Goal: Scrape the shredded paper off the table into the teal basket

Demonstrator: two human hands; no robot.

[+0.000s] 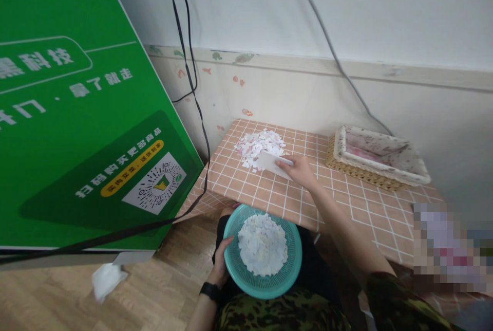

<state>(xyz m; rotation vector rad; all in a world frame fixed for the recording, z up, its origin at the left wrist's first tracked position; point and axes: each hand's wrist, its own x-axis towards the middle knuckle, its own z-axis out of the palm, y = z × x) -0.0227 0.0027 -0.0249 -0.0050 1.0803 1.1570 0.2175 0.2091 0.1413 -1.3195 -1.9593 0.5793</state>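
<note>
Inside the teal basket (265, 288), white paper scraps (263, 244) lie heaped.

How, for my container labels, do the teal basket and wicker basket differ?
The teal basket is round and unlined; the wicker basket is oblong and cloth-lined. The left hand grips the teal basket; the wicker basket rests on the table. Both are open on top.

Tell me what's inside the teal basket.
The teal basket, its rim gripped by the left hand, holds a heap of pale paper-like scraps. Slotted wall shows around the heap; the basket's floor beneath it, and anything buried there, is covered.
</note>
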